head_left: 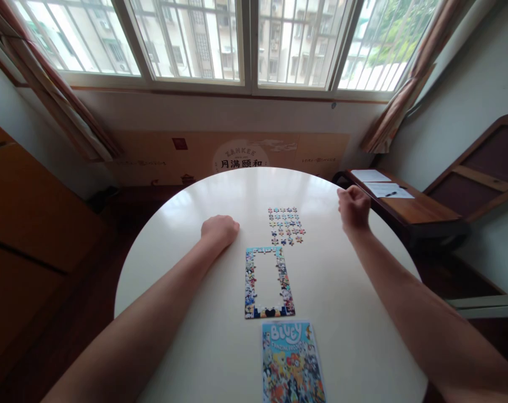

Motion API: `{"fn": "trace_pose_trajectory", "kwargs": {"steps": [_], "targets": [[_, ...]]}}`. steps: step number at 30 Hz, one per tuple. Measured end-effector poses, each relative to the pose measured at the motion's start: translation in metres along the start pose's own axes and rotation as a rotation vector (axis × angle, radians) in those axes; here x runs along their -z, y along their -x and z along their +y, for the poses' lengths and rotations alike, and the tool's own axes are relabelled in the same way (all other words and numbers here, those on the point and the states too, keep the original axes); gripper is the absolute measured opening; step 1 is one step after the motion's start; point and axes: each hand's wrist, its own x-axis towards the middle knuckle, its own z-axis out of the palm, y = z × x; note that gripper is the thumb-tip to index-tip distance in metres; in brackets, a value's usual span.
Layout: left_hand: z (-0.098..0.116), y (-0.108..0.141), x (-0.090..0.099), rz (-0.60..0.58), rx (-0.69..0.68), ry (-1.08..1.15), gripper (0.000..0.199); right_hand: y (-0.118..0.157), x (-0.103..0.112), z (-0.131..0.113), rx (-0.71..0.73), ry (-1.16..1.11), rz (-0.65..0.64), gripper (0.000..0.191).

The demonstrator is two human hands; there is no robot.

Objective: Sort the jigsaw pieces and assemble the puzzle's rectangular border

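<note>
My left hand (220,230) rests on the white table in a loose fist, left of the puzzle pieces; nothing shows in it. Over the table's right edge, my right hand (354,209) is also closed in a fist, with no object visible in its fingers. Between the hands lie several loose jigsaw pieces (284,225), set out in rows. Nearer to me is a joined puzzle border (249,282), a rectangle with the bare tabletop showing inside it. Below the border lies a colourful picture sheet (293,361) lettered "Bluey", its bottom cut off by the view. Neither hand touches these.
The round white table (173,347) stands before a barred window (195,42). A wooden side table (409,207) on the right bears papers (388,190) and a dark pen-like item. Curtains (64,101) hang at both sides. A wooden cabinet (22,235) is on the left.
</note>
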Motion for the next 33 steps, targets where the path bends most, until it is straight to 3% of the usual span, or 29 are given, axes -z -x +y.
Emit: {"fn": "trace_pose_trajectory", "kwargs": {"steps": [3, 6, 10, 18, 22, 27, 33], "targets": [[-0.005, 0.005, -0.003, 0.065, -0.037, 0.030, 0.035, 0.025, -0.022, 0.015, -0.036, 0.025, -0.058, 0.039], [-0.011, 0.007, -0.003, 0.101, -0.074, 0.091, 0.030, 0.039, -0.031, 0.022, -0.061, 0.045, -0.130, 0.037], [-0.019, 0.005, -0.001, 0.166, -0.101, 0.207, 0.021, 0.041, -0.028, 0.021, -0.056, 0.066, -0.188, 0.035], [-0.021, 0.003, -0.005, 0.316, -0.146, 0.409, 0.023, 0.042, -0.029, 0.013, 0.026, 0.095, -0.275, 0.044], [-0.024, -0.001, -0.009, 0.368, -0.104, 0.551, 0.004, 0.043, -0.030, 0.014, 0.045, 0.094, -0.279, 0.051], [-0.032, -0.008, -0.014, 0.317, -0.059, 0.858, 0.020, 0.040, -0.028, 0.014, 0.051, 0.076, -0.279, 0.059], [-0.036, -0.007, -0.014, 0.355, -0.094, 0.806, 0.011, 0.039, -0.026, 0.011, 0.024, 0.021, -0.293, 0.063]]}}
